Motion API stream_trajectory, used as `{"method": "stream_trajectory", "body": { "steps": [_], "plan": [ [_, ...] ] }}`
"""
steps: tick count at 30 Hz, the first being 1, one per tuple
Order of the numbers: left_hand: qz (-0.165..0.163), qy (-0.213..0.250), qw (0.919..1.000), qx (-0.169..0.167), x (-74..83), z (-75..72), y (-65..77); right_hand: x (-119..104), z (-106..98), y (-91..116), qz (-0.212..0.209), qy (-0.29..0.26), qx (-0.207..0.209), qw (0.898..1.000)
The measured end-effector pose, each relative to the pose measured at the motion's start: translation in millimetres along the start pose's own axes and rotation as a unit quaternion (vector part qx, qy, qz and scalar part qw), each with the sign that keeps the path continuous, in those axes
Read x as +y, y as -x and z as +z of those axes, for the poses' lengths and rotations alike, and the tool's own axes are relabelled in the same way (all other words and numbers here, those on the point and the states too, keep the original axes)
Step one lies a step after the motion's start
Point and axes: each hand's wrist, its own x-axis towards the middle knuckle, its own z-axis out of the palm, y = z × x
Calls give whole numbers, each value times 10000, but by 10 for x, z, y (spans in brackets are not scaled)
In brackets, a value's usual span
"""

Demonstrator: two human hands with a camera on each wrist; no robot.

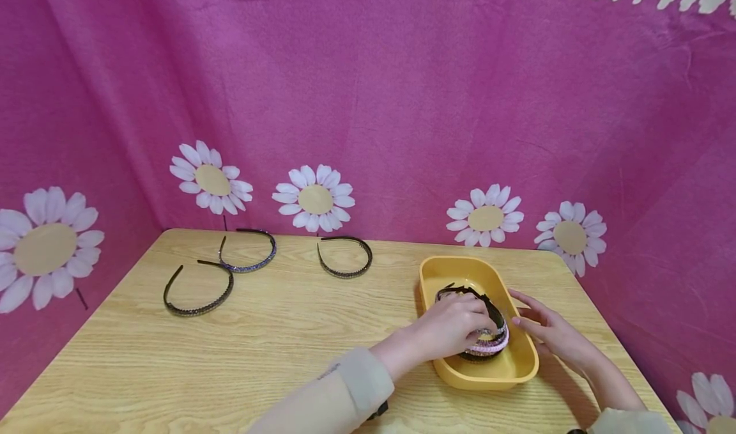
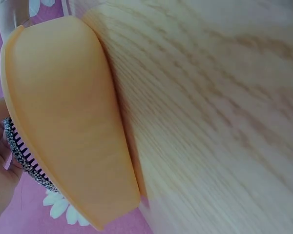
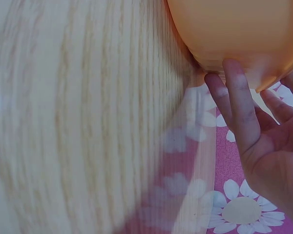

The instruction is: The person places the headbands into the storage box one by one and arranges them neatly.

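Note:
In the head view my left hand (image 1: 454, 325) reaches into a yellow bin (image 1: 454, 378), its curled fingers holding a headband among several others. The left wrist view shows this glittery headband (image 2: 25, 155), with dark comb teeth, at the fingers and partly behind the bin's wall. Below the hand lie the other headbands, one of them a pink headband (image 1: 499, 343); the hand hides part of the pile. My right hand (image 1: 552, 335) is at the bin's right side, and in the right wrist view its extended fingers (image 3: 241, 100) touch the outer wall.
Three headbands lie on the wooden table (image 1: 259, 364): a dark headband (image 1: 198, 309) at the left, a blue glittery headband (image 1: 248, 268) behind it, and a black headband (image 1: 345, 274) near the back edge. A pink curtain (image 1: 391, 114) with printed daisies hangs behind and at both sides.

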Motion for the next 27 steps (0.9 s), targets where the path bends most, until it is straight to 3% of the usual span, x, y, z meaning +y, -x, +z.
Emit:
{"method": "stream_trajectory", "body": {
  "steps": [6,16,27],
  "plan": [
    [-78,37,9997,-208,24,31,-20,4,8,-2,11,-29,48,10000],
    [-183,702,9972,-180,-5,98,-63,-4,11,4,10,-21,17,10000],
    [-474,908,9947,-41,9,132,-38,-25,10,12,5,0,90,10000]
  ]
}}
